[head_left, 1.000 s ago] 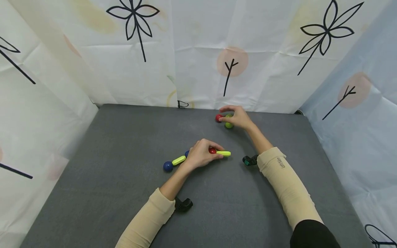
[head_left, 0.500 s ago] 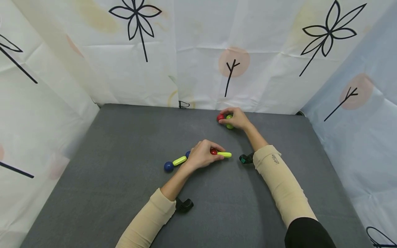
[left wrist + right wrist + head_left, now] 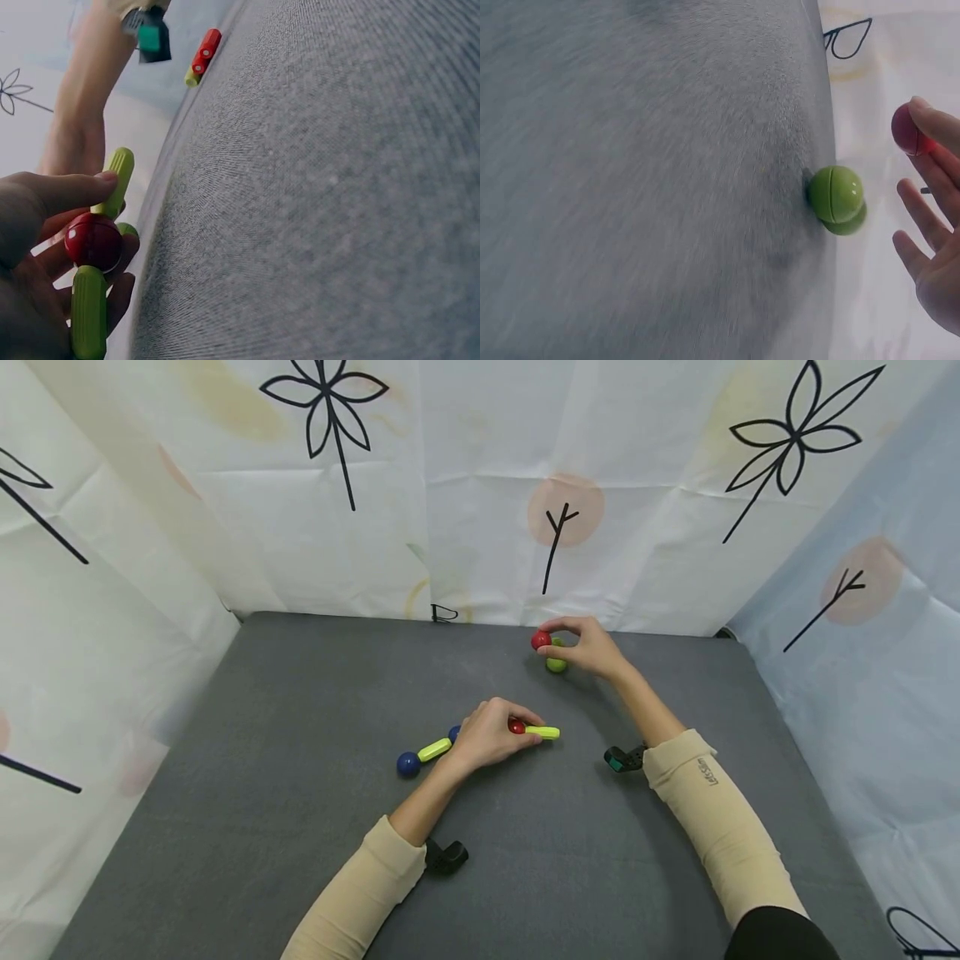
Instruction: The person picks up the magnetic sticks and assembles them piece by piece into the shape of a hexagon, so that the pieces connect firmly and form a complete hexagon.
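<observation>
My left hand (image 3: 489, 737) holds one end of a chain of balls and rods low over the grey table. Thumb and fingers pinch around a red ball (image 3: 93, 241) and a yellow-green rod (image 3: 546, 732); another such rod (image 3: 89, 313) joins the ball's other side. Behind the hand the chain shows a blue ball (image 3: 454, 732), a yellow rod (image 3: 434, 749) and an end blue ball (image 3: 408, 764); its middle is hidden. Near the back edge my right hand (image 3: 588, 645) pinches a second red ball (image 3: 906, 130) between thumb and fingers, raised beside two green balls (image 3: 834, 193).
A white patterned cloth wall (image 3: 480, 552) rises behind the grey table (image 3: 315, 693). Red rods (image 3: 207, 46) with a yellow-green end (image 3: 193, 78) appear farther off in the left wrist view. Dark wrist cameras (image 3: 446, 857) stick out under both sleeves.
My right hand has drawn slightly right and up, lifting the red ball away beside the green balls. My left hand and the chain stay nearly still.
</observation>
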Available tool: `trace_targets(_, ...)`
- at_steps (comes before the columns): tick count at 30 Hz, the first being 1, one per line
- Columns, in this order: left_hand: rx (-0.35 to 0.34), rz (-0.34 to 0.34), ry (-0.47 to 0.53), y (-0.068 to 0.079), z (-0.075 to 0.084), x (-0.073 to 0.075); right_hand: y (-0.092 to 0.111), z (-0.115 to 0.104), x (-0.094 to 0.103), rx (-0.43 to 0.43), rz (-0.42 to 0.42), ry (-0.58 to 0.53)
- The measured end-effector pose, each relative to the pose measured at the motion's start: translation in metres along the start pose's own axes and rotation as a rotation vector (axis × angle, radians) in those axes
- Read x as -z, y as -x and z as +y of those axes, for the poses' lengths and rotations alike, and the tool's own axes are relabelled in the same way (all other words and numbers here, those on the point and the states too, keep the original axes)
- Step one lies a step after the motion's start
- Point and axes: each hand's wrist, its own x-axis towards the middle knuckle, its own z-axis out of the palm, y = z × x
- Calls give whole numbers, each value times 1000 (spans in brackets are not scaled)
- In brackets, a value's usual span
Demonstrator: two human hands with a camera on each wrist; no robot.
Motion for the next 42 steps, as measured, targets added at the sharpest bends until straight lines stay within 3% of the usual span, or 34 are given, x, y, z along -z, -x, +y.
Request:
trace_targets(4, -8, -3, 5, 0, -1, 0, 21, -5, 6, 27, -14, 17)
trace_targets(14, -10, -5, 37, 0, -2, 4, 79, -17, 16, -13, -40, 28)
trace_targets(23, -9, 2, 59, -1, -2, 6, 119, -15, 5, -38, -89, 19)
trace_targets(32, -19, 11, 67, 0, -3, 6, 127, -9, -13, -20, -153, -36)
trace_targets(42, -18, 52, 17, -1, 0, 2, 126, -13, -19, -24, -129, -32)
